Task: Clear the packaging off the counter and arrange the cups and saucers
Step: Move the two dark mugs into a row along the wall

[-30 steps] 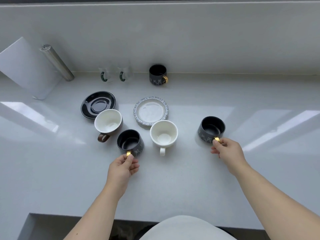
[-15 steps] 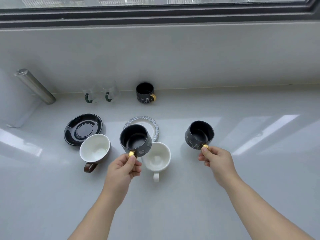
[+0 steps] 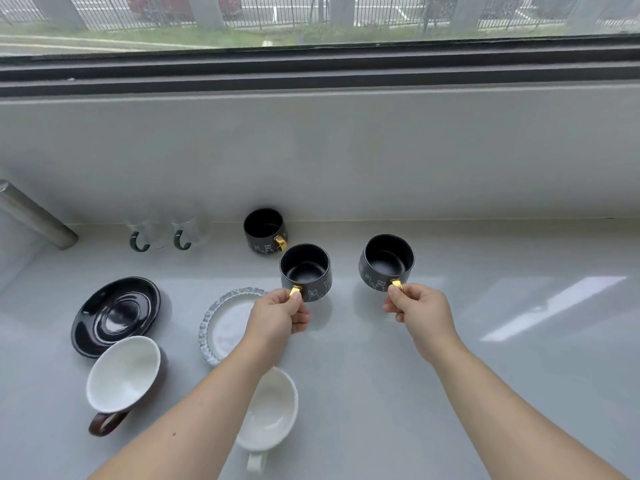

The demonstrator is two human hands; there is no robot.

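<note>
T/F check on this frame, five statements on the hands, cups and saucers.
1. Each hand holds a black cup by its gold handle: left hand with one black cup, right hand with the other black cup. True.
2. A third black cup stands by the back wall. True.
3. The black saucer has a cup on it. False: it is bare.
4. The white cup with the brown handle lies upside down. False: its opening faces up.
5. Both saucers are black. False: the other saucer is pale with a frilled rim.
</note>
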